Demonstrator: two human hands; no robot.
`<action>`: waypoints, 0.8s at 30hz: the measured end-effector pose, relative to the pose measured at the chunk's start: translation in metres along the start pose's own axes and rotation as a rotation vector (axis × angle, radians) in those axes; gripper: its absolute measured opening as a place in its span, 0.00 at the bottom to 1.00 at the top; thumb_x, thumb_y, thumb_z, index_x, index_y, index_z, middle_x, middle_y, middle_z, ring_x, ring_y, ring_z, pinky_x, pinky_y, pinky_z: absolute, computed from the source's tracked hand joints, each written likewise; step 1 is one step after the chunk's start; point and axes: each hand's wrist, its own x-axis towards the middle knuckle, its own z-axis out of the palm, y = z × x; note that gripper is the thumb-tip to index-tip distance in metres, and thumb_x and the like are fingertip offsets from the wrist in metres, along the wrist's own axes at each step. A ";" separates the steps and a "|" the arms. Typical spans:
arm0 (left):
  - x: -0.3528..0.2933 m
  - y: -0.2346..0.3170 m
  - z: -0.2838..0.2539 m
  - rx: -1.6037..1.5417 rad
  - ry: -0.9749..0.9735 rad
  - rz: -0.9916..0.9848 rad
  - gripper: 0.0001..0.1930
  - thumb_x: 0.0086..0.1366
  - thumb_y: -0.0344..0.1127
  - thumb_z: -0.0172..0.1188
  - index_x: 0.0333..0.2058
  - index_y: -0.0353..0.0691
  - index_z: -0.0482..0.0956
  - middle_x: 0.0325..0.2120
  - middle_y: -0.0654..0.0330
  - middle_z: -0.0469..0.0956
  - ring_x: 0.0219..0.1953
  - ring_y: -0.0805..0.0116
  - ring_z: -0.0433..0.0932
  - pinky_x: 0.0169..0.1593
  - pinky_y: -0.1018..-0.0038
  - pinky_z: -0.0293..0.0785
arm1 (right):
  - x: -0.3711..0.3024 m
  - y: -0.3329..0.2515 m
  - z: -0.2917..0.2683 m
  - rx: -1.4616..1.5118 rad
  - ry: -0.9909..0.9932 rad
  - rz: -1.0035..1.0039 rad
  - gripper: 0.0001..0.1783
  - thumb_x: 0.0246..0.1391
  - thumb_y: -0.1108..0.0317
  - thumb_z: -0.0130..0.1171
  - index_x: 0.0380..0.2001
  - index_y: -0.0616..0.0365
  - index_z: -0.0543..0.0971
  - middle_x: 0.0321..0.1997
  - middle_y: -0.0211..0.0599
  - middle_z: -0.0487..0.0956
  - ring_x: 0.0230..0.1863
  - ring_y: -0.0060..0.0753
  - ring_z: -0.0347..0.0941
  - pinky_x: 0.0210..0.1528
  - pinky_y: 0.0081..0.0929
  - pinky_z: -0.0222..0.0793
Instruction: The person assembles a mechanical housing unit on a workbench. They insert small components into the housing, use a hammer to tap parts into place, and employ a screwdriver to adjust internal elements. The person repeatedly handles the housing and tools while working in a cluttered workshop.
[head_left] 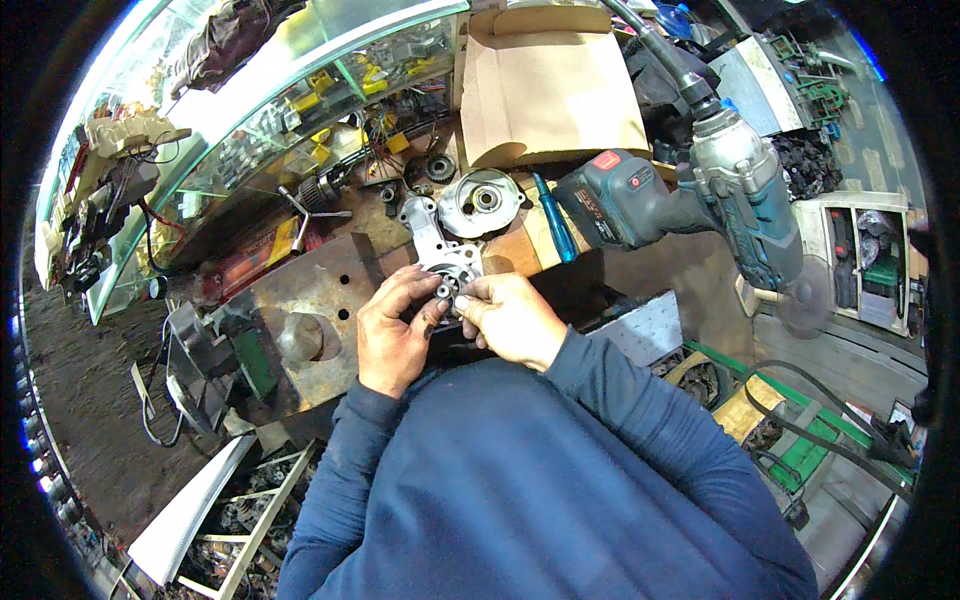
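Both hands meet in front of me, over the near end of a silvery cast metal housing [428,232]. Between my fingers is a small grey metal part with round holes [446,289]; its exact kind I cannot make out. My left hand [392,330] pinches it from the left, thumb and fingertips closed. From the right, my right hand [515,318] grips it with thumb and forefinger. Part of it is hidden by the fingers. Just beyond lies a round metal end cover [482,202] with a bearing in its middle. A blue-handled screwdriver [556,222] lies to its right.
A cordless impact wrench [735,190] stands at the right. Behind is an open cardboard box [550,95]. A glass display case [330,85] with small parts runs along the left. A rusty metal plate [290,345] and a T-handled tool [302,222] lie left of my hands.
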 end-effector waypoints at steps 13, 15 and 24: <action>0.002 0.004 0.001 -0.012 0.051 0.023 0.14 0.56 0.24 0.74 0.43 0.35 0.88 0.45 0.50 0.87 0.57 0.51 0.83 0.61 0.62 0.77 | 0.003 -0.007 -0.002 0.427 -0.113 0.250 0.10 0.69 0.69 0.57 0.34 0.61 0.82 0.22 0.29 0.76 0.17 0.18 0.66 0.17 0.22 0.59; 0.002 0.003 0.000 -0.015 0.050 0.021 0.14 0.56 0.24 0.74 0.43 0.35 0.88 0.45 0.50 0.87 0.57 0.51 0.83 0.61 0.62 0.77 | 0.003 -0.007 0.005 0.281 -0.041 0.113 0.10 0.70 0.69 0.57 0.34 0.61 0.81 0.22 0.29 0.75 0.17 0.18 0.65 0.17 0.22 0.58; 0.004 -0.002 -0.004 -0.037 0.029 0.069 0.15 0.54 0.24 0.74 0.42 0.35 0.88 0.45 0.49 0.87 0.56 0.51 0.84 0.60 0.62 0.78 | 0.001 -0.024 -0.002 0.377 -0.130 0.372 0.10 0.73 0.64 0.54 0.37 0.56 0.78 0.23 0.25 0.71 0.17 0.18 0.61 0.17 0.22 0.53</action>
